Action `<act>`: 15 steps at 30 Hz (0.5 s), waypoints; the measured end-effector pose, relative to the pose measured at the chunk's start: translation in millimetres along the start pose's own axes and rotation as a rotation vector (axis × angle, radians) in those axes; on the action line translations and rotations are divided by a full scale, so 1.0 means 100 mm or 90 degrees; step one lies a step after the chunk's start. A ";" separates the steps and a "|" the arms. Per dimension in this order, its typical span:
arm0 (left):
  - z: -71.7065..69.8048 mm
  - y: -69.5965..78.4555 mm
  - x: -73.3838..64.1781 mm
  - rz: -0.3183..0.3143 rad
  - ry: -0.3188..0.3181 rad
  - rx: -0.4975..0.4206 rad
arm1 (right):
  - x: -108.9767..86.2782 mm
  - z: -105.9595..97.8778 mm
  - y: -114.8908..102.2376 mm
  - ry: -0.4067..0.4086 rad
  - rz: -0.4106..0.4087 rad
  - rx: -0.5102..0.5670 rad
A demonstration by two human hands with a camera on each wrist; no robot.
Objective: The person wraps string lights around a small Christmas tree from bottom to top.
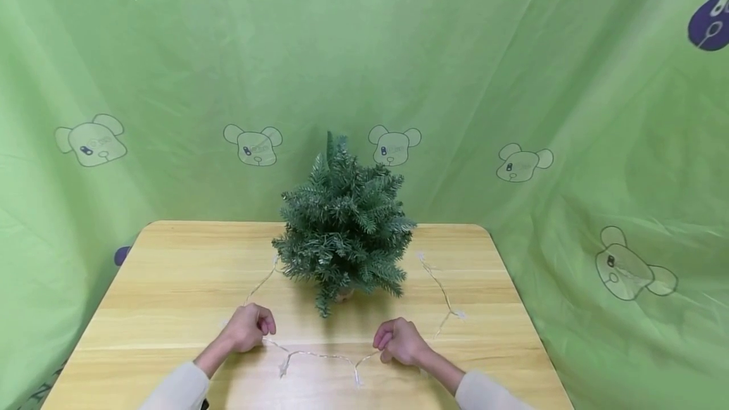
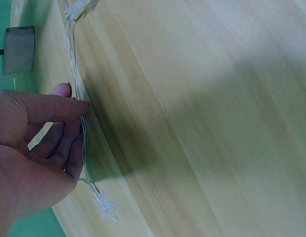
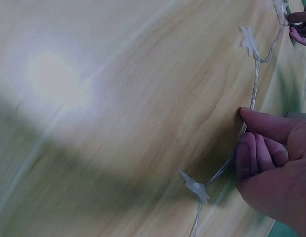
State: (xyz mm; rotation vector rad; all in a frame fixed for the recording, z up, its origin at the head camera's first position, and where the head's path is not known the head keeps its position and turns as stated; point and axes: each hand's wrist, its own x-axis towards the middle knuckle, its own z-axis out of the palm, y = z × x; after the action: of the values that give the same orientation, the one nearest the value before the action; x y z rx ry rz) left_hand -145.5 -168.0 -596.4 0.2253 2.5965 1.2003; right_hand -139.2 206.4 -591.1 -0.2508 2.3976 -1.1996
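Note:
A string of star-shaped fairy lights (image 1: 319, 354) curves round the front and sides of a small artificial Christmas tree (image 1: 344, 220) on the table. My left hand (image 1: 246, 328) pinches the clear wire to the left in front of the tree. On the other side my right hand (image 1: 401, 341) pinches the same string. Between them the wire hangs or lies in a shallow bow with star lights. In the left wrist view a star light (image 2: 104, 205) dangles below the fingers; in the right wrist view another star (image 3: 195, 188) is beside the hand. Branches hide the string behind the tree.
The light wood table (image 1: 171, 271) has its far edge against a green curtain (image 1: 455, 68) printed with bear heads. The curtain also hangs along both sides. The tree's round wooden base (image 2: 19, 49) shows in the left wrist view.

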 end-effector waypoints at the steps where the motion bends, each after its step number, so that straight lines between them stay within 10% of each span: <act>1: 0.00 -0.01 0.00 0.001 0.000 -0.006 | 0.00 0.00 0.00 0.004 0.000 -0.005; 15: 0.00 0.01 -0.01 -0.007 -0.015 -0.022 | -0.01 0.04 -0.03 0.017 -0.013 -0.013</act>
State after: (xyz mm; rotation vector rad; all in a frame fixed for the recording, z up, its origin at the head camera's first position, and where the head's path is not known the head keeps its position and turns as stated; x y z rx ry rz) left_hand -145.0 -167.9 -595.7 0.2166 2.5504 1.2308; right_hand -136.7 201.7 -590.3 -0.2667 2.4372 -1.1954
